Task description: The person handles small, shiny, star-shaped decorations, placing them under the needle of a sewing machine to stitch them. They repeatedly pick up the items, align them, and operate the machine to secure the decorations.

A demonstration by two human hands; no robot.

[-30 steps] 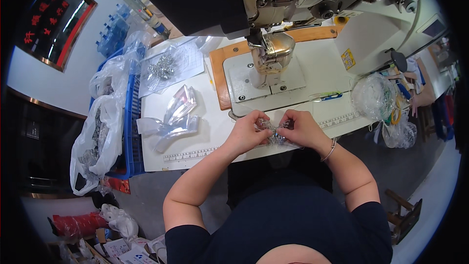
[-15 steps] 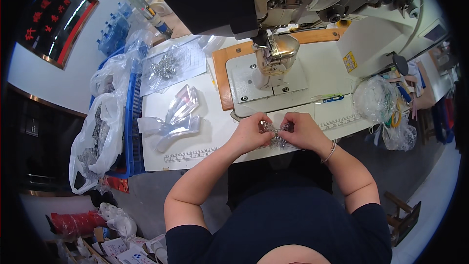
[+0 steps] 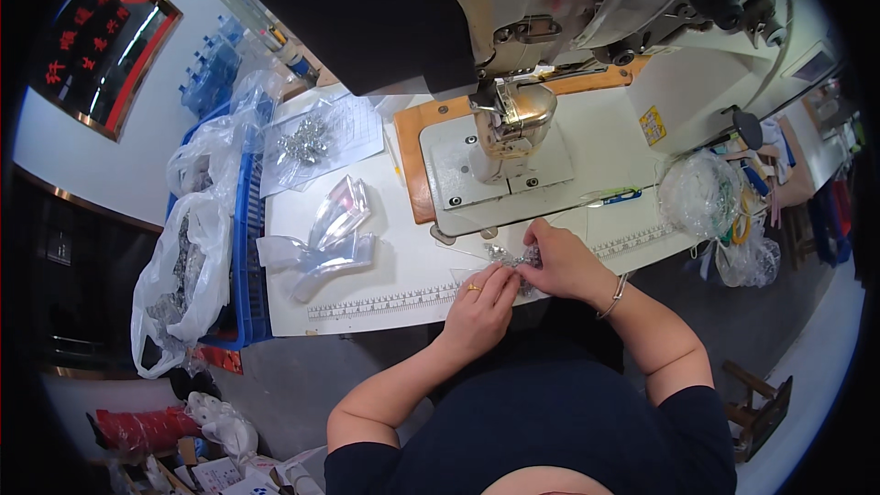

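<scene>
A crumpled silvery, sparkly piece (image 3: 500, 255) lies at the table's front edge, partly covered by my fingers. My right hand (image 3: 566, 264) is closed on it, thumb and fingers pinching from the right. My left hand (image 3: 478, 313), with a ring on one finger, comes from below, its fingers held together and pressed on the piece's lower left side. What the piece is exactly cannot be made out. Beyond the hands stands a sewing machine (image 3: 515, 124) with a white plate under its head.
Clear plastic strips (image 3: 332, 243) lie to the left, with a silvery heap (image 3: 305, 139) on paper behind them. White plastic bags (image 3: 188, 261) hang over a blue crate (image 3: 249, 247). A small green-and-blue tool (image 3: 621, 195) and a bundle in clear plastic (image 3: 701, 188) lie on the right.
My left hand has moved down toward me and turned, its fingers now coming from below. My right hand stays near the same spot with the silvery piece. The view has shifted slightly.
</scene>
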